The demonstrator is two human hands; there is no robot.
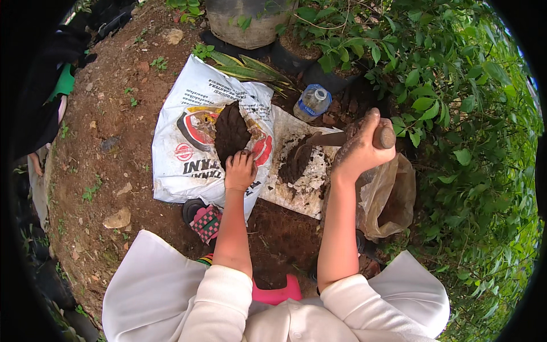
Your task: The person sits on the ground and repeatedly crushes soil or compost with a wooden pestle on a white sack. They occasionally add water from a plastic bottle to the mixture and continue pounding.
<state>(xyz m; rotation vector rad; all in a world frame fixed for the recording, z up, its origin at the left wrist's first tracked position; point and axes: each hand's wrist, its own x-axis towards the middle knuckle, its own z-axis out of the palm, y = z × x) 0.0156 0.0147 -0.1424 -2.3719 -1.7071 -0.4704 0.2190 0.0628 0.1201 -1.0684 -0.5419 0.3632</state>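
A white printed sack (176, 137) lies on the ground with a torn opening that shows dark soil (231, 134). My left hand (240, 171) is curled over the near edge of that opening, its fingertips at the soil. Raised to the right, my right hand (364, 142) is closed round the wooden handle (384, 137) of a trowel (327, 139). The trowel's blade end reaches left and down into a small heap of dark soil (294, 166) on a dirty, flattened white sack (307, 199). Part of the handle is hidden by my fingers.
A clear plastic bottle (312, 102) with a blue label stands beyond the flattened sack. An open translucent bag (387, 196) is at right, beside dense leafy plants (467, 148). A large pot (250, 23) stands at the back. A person in dark clothing (43, 108) is at far left.
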